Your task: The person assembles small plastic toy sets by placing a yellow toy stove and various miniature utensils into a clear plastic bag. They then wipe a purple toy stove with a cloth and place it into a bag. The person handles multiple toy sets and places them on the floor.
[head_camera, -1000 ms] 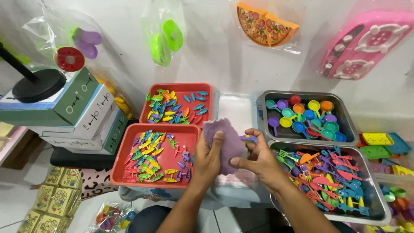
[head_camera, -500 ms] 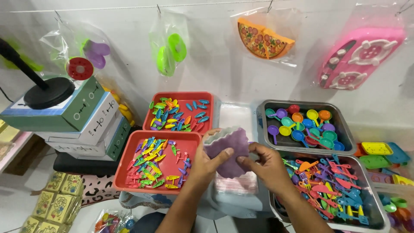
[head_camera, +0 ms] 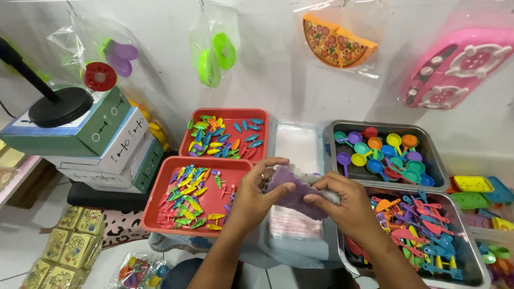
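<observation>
A purple plastic piece [head_camera: 292,191] is gripped by the left hand [head_camera: 254,195] and the right hand [head_camera: 348,206], fingers closed around it, above a stack of clear bags [head_camera: 295,223]. It seems not yet packed; the red tray [head_camera: 211,206] left of it is full.

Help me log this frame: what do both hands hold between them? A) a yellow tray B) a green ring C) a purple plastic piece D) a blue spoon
C: the left hand and right hand together grip a purple plastic piece between the trays.
</observation>
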